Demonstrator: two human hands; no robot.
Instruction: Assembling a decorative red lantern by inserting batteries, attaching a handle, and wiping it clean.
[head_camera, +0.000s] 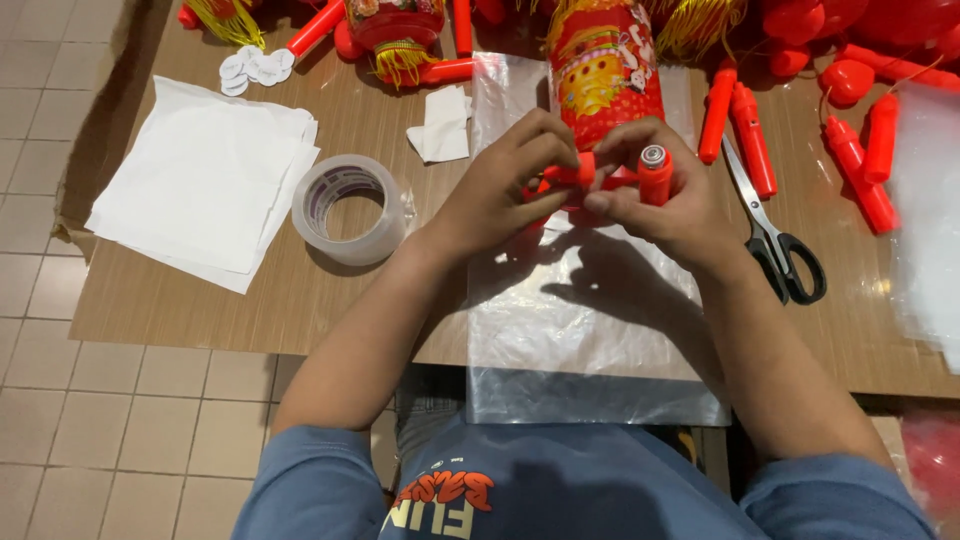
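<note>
Fingers of your left hand (500, 190) are pinched narrow on a small red plastic piece (572, 174), thumb below and fingertips curled over it from above. Your right hand (655, 205) is closed around a red cylindrical handle (655, 172), held upright so its round metal-capped end faces up; that hand's forefinger and thumb also meet the red piece, so both hands join at the middle of the view. The two hands are raised just over a clear plastic sheet (580, 330) that lies flat on the brown table (250, 300) and overhangs its near edge. Directly behind your hands a red and yellow lantern (603, 65) lies on the far end of the sheet. To your right, black-handled scissors (775, 240) lie on the table, closed, blades pointing away from you, beside several loose red handles (745, 135). To your left, a roll of clear tape (350, 208) lies flat, next to a stack of white paper sheets (205, 180). A small folded white paper (442, 125) lies between the tape and the lantern.
</note>
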